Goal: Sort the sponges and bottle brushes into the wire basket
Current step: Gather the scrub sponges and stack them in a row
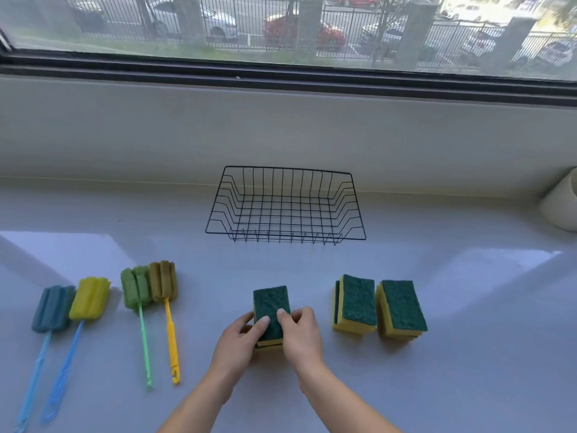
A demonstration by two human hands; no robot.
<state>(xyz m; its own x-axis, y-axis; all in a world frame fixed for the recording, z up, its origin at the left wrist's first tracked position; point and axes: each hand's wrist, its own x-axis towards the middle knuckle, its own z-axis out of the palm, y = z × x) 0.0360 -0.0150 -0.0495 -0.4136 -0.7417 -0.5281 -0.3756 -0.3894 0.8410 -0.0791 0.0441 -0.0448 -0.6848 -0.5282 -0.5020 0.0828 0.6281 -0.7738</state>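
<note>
Pale tabletop (474, 364), near edge: left hand (242, 337) and right hand (302, 334) clasp green-topped yellow sponge stack (270, 303); probably light, squashy, so grip its sides.

Likely a home: counter (452, 323) beneath a window (187, 67) overlooking parked cars (327, 32).

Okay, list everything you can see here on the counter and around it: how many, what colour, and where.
wire basket: 1, black, back centre of counter
held sponge stack: 1, green over yellow, front centre
other sponge stacks: 2, green over yellow, to its right
bottle brushes: 4, heads blue-grey, yellow, green, brown, front left
white container: 1, right edge, cut off
counter: 1, pale grey
window: 1, dark frame, behind
left hand: grips held stack's left side
right hand: grips its right side
</note>
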